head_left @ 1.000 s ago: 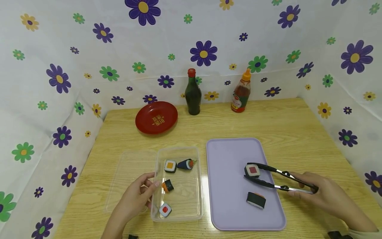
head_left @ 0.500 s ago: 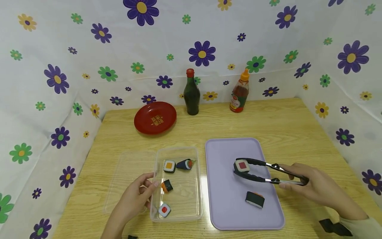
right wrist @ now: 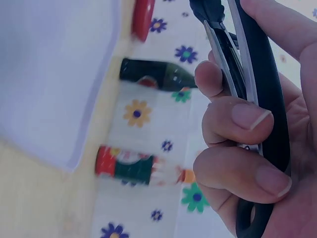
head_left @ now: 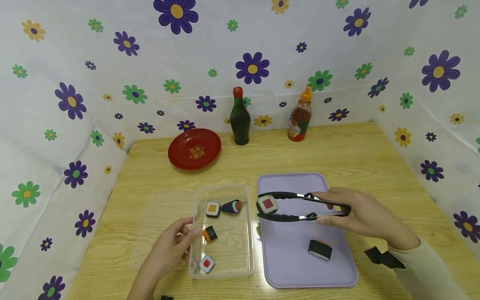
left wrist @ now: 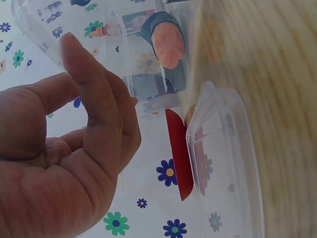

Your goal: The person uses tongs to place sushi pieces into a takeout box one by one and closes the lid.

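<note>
Black-tipped metal tongs (head_left: 288, 207) are gripped in my right hand (head_left: 352, 210), whose fingers curl round the handles in the right wrist view (right wrist: 262, 109). Between the tong tips is a square sushi roll (head_left: 268, 203) with a dark red centre, held over the left edge of the lilac tray (head_left: 292, 271). A nori-wrapped sushi piece (head_left: 320, 249) lies on that tray. My left hand (head_left: 168, 246) holds the left rim of a clear plastic container (head_left: 250, 233). Inside it are a yellow-centred roll (head_left: 213, 209), a cone hand roll (head_left: 232, 206), an orange-topped piece (head_left: 209, 233) and a red-centred roll (head_left: 207, 263).
A transparent lid (head_left: 157, 216) lies flat left of the container, partly behind my left hand. At the back stand a red plate (head_left: 195, 148), a dark green bottle (head_left: 240, 121) and a sauce bottle (head_left: 300, 118) with a yellow cap. Flower-patterned cloth walls surround the wooden table (head_left: 352, 154).
My right hand has carried the tongs and the dark-red-centred roll leftward and slightly farther back, from the tray's right part to its left edge. My left hand stays at the container.
</note>
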Motion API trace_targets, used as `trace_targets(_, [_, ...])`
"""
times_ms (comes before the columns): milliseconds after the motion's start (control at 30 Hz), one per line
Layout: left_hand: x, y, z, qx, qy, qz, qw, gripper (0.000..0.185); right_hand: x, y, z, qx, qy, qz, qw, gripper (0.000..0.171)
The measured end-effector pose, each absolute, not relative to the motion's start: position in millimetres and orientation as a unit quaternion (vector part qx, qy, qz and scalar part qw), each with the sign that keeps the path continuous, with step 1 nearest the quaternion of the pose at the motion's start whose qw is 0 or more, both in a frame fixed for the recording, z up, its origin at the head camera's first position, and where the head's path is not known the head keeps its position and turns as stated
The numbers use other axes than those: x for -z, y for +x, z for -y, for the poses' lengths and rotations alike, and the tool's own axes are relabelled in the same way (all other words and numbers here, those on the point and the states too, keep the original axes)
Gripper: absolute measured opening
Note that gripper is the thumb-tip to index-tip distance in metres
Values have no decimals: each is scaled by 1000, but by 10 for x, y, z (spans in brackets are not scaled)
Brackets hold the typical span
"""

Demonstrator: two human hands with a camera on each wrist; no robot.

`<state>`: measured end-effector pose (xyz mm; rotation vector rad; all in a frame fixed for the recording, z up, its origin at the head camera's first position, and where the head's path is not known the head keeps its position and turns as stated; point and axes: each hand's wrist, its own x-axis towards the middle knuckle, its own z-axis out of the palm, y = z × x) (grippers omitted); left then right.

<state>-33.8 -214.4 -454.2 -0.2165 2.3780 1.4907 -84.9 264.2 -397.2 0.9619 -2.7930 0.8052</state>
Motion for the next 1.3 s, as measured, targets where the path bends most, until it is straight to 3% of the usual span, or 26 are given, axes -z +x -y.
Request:
trace_targets(467, [4529, -334, 2136, -519, -81, -835, 165, 52, 3837, -1171, -2036, -220, 393, 893, -18, 53])
trace_targets(733, [4528, -329, 2141, -523, -79, -833, 164, 53, 3706, -1288, -1723, -149, 433, 889, -20, 54])
trace_targets(1300, [4521, -333, 2133, -527, -77, -831, 162, 52, 3540, -1397, -1419, -103, 470, 874, -70, 49])
